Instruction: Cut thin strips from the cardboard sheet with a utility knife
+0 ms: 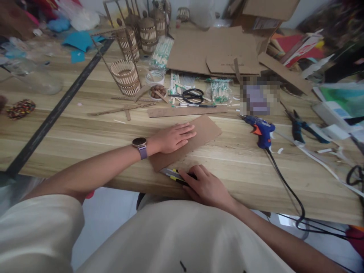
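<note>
My left hand [176, 138] lies flat on a brown cardboard piece [207, 131], fingers stretched out and a watch on the wrist. That piece rests at a slant on the wooden table. Just below its near corner, my right hand [206, 186] is closed around a utility knife [173, 176] with a grey blade and black-and-yellow handle. The blade end is close to the cardboard's near edge; whether they touch, I cannot tell. Part of the handle is hidden under my fingers. Beyond the cardboard lies a long cardboard strip [184, 111].
A blue glue gun [264, 132] with a black cord and pliers [305, 129] lie at right. Behind are black scissors [193, 96], a bowl of brown beads [158, 92], a stick basket [125, 76] and large cardboard sheets [204, 45]. A dark strip [59, 106] crosses the left.
</note>
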### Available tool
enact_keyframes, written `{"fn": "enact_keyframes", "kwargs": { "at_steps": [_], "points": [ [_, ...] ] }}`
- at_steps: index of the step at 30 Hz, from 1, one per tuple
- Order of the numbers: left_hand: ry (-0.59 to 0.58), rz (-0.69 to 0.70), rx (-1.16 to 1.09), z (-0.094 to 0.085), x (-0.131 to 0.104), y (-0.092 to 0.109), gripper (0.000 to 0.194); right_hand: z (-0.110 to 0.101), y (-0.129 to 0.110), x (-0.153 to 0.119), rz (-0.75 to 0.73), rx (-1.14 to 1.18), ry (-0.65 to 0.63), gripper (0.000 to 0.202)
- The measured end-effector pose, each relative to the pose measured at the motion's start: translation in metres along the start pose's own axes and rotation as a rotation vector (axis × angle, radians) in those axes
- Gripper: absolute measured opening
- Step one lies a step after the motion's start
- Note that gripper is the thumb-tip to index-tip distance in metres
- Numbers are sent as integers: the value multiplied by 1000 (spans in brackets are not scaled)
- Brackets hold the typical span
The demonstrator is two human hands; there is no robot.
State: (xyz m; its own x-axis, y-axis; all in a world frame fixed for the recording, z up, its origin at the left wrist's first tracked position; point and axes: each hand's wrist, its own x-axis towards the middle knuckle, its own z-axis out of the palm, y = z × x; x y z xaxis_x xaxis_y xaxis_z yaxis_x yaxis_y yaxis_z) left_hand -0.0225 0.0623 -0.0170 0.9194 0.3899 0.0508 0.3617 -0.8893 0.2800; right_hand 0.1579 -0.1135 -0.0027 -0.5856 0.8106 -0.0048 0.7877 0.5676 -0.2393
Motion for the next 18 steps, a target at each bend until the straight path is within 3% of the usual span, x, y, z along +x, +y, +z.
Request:
{"fn": "enact_keyframes", "kwargs": {
  "at_steps": [18],
  "points": [
    [-4,30,-18,-3,-1,1,52,0,2,-3,-91,-17,85,45]
  ]
}}
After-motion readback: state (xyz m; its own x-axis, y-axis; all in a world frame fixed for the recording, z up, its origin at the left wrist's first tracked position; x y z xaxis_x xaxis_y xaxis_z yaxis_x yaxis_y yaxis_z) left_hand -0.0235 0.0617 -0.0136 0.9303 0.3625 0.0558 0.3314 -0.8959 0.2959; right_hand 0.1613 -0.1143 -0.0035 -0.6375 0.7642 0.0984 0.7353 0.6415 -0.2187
